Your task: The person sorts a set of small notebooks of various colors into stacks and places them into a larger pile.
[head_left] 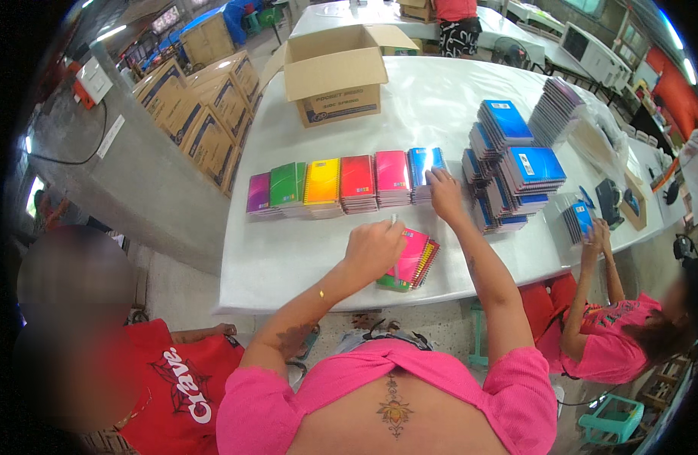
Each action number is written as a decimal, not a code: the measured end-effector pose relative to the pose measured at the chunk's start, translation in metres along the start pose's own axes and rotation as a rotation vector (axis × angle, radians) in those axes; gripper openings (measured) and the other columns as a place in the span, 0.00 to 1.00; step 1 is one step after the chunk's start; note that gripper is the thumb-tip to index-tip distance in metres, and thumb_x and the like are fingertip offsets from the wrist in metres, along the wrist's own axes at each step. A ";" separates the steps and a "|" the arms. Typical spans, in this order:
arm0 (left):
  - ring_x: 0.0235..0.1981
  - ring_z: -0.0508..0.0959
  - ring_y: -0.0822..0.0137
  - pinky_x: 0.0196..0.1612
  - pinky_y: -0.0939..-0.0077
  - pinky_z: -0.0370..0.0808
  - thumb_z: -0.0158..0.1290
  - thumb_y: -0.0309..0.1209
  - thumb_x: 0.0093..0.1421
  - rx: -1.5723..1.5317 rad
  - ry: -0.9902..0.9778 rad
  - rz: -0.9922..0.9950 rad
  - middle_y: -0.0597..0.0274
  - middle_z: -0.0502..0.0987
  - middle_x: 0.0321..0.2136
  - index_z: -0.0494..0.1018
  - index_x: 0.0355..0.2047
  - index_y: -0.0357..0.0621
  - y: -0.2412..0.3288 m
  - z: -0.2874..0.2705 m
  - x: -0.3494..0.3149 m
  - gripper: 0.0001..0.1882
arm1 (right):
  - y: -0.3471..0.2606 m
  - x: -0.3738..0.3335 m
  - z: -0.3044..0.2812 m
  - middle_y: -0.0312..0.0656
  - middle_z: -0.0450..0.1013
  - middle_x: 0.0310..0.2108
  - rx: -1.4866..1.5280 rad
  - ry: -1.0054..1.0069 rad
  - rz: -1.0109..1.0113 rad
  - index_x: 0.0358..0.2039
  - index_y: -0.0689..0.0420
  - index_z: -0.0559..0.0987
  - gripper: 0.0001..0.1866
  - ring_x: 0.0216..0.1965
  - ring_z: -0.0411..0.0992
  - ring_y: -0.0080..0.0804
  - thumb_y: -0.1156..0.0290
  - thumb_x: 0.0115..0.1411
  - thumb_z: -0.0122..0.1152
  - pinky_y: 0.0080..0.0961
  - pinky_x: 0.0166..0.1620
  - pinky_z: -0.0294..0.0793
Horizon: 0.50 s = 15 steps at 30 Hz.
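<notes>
Blue spiral notebooks (420, 161) lie flat in a stack on the worktop (303, 262). Nearer its edge, I can see a loosely fanned notebook bundle (415, 244), pink cover uppermost, green, yellow and red showing beneath.

We see a packing workshop: stacked cartons (209, 152), an open box (341, 104), notebooks (357, 180) piled on a table (296, 262).

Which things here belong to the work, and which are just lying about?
In use, it seems:
blue notebook stack, touched by the right fingers
fanned notebooks beside the left fingers
other notebook stacks in the row

Apparently just about:
electric fan
green plastic stool, lower right
</notes>
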<state>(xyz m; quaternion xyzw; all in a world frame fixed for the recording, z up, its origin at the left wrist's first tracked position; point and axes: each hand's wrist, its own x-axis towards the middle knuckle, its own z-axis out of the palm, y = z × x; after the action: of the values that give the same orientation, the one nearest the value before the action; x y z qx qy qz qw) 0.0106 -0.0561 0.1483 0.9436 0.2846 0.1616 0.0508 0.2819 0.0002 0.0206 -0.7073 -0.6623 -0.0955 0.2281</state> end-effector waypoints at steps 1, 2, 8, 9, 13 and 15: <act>0.29 0.82 0.50 0.29 0.55 0.78 0.53 0.41 0.59 -0.049 -0.080 -0.073 0.51 0.81 0.31 0.78 0.38 0.40 -0.003 0.003 0.014 0.17 | -0.001 0.004 0.001 0.48 0.66 0.62 0.011 -0.001 -0.027 0.58 0.54 0.72 0.28 0.64 0.63 0.47 0.77 0.55 0.60 0.49 0.61 0.63; 0.28 0.82 0.48 0.29 0.53 0.78 0.52 0.46 0.60 -0.097 -0.158 -0.150 0.49 0.81 0.30 0.78 0.35 0.39 -0.003 0.008 0.022 0.20 | -0.003 0.005 0.001 0.47 0.66 0.62 0.043 -0.031 -0.013 0.58 0.54 0.72 0.28 0.64 0.63 0.47 0.77 0.55 0.61 0.48 0.61 0.62; 0.38 0.81 0.43 0.43 0.49 0.77 0.47 0.48 0.65 -0.355 -0.098 -0.251 0.40 0.80 0.36 0.78 0.36 0.36 -0.021 0.115 0.015 0.24 | -0.005 -0.018 -0.014 0.51 0.66 0.61 0.287 0.192 -0.037 0.58 0.53 0.73 0.28 0.63 0.63 0.51 0.76 0.56 0.62 0.45 0.63 0.61; 0.40 0.81 0.42 0.45 0.48 0.76 0.47 0.46 0.66 -0.465 0.064 -0.257 0.40 0.80 0.36 0.78 0.35 0.37 -0.033 0.115 0.012 0.22 | -0.009 -0.031 -0.022 0.52 0.66 0.61 0.322 0.234 0.039 0.58 0.55 0.73 0.27 0.62 0.63 0.52 0.76 0.56 0.62 0.44 0.63 0.62; 0.46 0.75 0.46 0.49 0.50 0.71 0.48 0.37 0.66 -0.141 0.683 -0.580 0.46 0.76 0.46 0.74 0.47 0.39 -0.201 0.063 -0.016 0.16 | -0.004 -0.128 -0.044 0.50 0.68 0.57 0.486 0.207 0.278 0.57 0.56 0.74 0.23 0.58 0.67 0.48 0.75 0.59 0.60 0.39 0.61 0.64; 0.53 0.73 0.44 0.54 0.50 0.69 0.55 0.43 0.61 0.033 0.703 -1.076 0.41 0.72 0.53 0.70 0.54 0.34 -0.293 0.034 -0.052 0.28 | -0.015 -0.169 -0.044 0.46 0.69 0.55 0.648 0.108 0.488 0.56 0.55 0.74 0.22 0.56 0.69 0.42 0.75 0.60 0.59 0.36 0.57 0.67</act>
<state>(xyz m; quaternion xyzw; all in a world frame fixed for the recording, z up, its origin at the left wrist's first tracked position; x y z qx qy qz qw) -0.1719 0.1591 0.0466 0.5603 0.7203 0.4086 0.0141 0.2571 -0.1704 -0.0115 -0.7291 -0.4580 0.1380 0.4895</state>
